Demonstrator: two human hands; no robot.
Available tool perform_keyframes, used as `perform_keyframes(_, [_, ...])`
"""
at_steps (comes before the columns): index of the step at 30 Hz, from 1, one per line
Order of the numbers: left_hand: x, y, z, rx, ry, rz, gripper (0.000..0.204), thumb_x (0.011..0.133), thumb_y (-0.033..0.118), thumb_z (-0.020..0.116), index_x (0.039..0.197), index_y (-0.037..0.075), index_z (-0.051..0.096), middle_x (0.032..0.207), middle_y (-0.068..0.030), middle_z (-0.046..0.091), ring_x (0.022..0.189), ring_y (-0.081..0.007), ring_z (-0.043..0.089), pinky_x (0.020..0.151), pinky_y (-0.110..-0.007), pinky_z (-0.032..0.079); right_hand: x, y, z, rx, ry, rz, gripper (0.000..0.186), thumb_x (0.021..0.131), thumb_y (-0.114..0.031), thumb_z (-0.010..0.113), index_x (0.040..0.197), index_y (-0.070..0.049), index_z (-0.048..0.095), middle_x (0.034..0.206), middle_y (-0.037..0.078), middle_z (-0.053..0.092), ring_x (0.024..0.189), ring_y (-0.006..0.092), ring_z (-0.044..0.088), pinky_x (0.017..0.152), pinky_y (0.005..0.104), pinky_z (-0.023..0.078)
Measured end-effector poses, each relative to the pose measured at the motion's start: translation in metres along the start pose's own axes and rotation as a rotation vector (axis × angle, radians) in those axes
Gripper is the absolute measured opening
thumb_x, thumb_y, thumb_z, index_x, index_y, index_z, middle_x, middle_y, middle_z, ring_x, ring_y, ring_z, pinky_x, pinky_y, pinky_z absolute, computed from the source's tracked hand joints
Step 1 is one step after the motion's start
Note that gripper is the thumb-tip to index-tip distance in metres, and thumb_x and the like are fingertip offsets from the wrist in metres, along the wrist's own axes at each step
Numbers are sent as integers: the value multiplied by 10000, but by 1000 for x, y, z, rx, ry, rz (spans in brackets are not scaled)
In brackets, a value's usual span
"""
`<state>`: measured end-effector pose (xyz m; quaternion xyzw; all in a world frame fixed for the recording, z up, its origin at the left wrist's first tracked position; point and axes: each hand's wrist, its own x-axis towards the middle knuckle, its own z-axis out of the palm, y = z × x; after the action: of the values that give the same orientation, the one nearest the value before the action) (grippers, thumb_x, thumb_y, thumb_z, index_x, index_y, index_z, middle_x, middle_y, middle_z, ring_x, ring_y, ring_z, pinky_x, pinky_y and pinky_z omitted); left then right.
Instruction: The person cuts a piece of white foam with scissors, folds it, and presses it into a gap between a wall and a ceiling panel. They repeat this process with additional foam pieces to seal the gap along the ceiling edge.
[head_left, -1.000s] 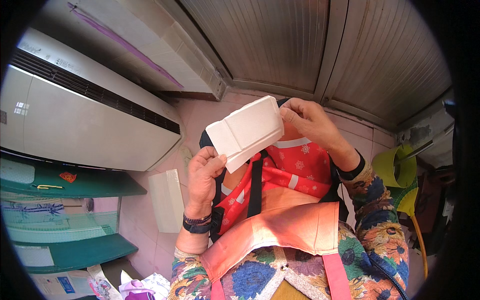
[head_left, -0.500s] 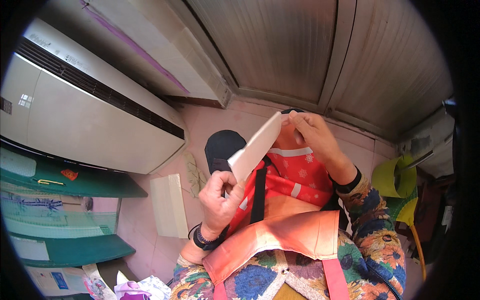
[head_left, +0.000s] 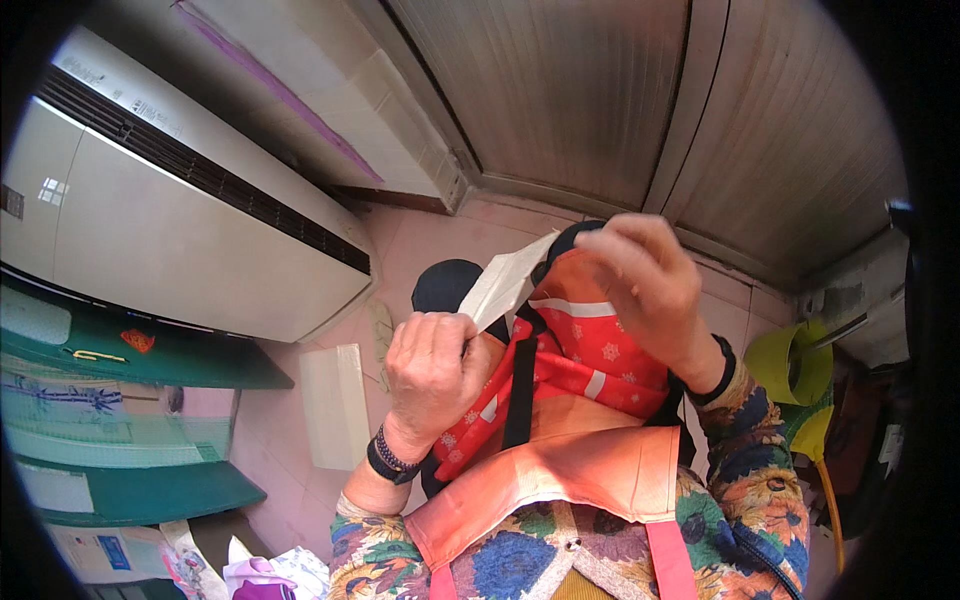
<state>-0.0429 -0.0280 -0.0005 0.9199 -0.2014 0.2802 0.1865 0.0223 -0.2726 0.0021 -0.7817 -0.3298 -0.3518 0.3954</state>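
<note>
Above the red apron printed with white snowflakes (head_left: 605, 348), an off-white folded sheet of stiff card-like material (head_left: 505, 277), tilted, its upper end pointing away from the wearer and to the right; left hand (head_left: 430, 370) over the apron's left side, grip closed on the sheet's near end, fingers curled round it; right hand (head_left: 648, 285) above the apron's right side, blurred, grip loosely parted, fingertips just beside the sheet's far end.

Beyond the apron: two dark shoes (head_left: 445, 285), partly covered; pale pink tiled floor (head_left: 440, 235). Left of the apron: flat off-white rectangular panel (head_left: 335, 405) lying on the floor; farther left, large white appliance with a dark slatted vent (head_left: 200, 215) and dark green curved shelves (head_left: 200, 360). Right of the apron, well apart: yellow-green round container (head_left: 785, 365).
</note>
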Motion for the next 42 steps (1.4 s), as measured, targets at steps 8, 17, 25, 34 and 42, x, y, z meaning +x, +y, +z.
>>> perform_keyframes(8, [18, 15, 9, 136, -100, 150, 145, 734, 71, 675, 818, 69, 558, 755, -72, 542, 660, -252, 524, 596, -372, 406, -4, -33, 15, -151, -182, -346, 450, 608, -80, 682, 1051, -2, 672, 941, 83, 549, 685, 183, 582, 570, 289, 485])
perform_keyframes(17, [17, 14, 11, 103, -119, 136, 179, 719, 69, 698, 828, 58, 556, 753, -73, 541, 667, -262, 525, 602, -377, 402, -13, -26, 25, -155, -234, -355, 335, 627, -67, 674, 949, 21, 643, 914, 92, 520, 650, 187, 542, 563, 291, 459])
perform_keyframes(25, [15, 6, 8, -40, -27, 115, 332, 784, 271, 744, 969, 52, 577, 808, -72, 578, 701, -244, 552, 642, -349, 421, -12, -24, 28, -222, -271, -400, 327, 636, -131, 640, 924, 23, 629, 819, 45, 474, 687, 156, 513, 562, 256, 421])
perform_keyframes(34, [15, -26, 5, -779, 348, -411, 501, 915, 374, 653, 1237, 15, 517, 978, -31, 590, 770, -79, 478, 752, -223, 425, -2, -21, 20, -135, -204, -273, 185, 735, -61, 688, 898, 4, 626, 843, 82, 512, 644, 186, 544, 547, 286, 450])
perform_keyframes(42, [2, -68, 12, -1069, 73, -727, 416, 989, 331, 545, 1217, -16, 582, 981, 3, 610, 746, -37, 414, 695, -170, 353, 19, 10, -4, 939, -126, 727, 104, 892, -107, 683, 923, -33, 617, 881, -47, 567, 783, 35, 514, 722, 183, 425])
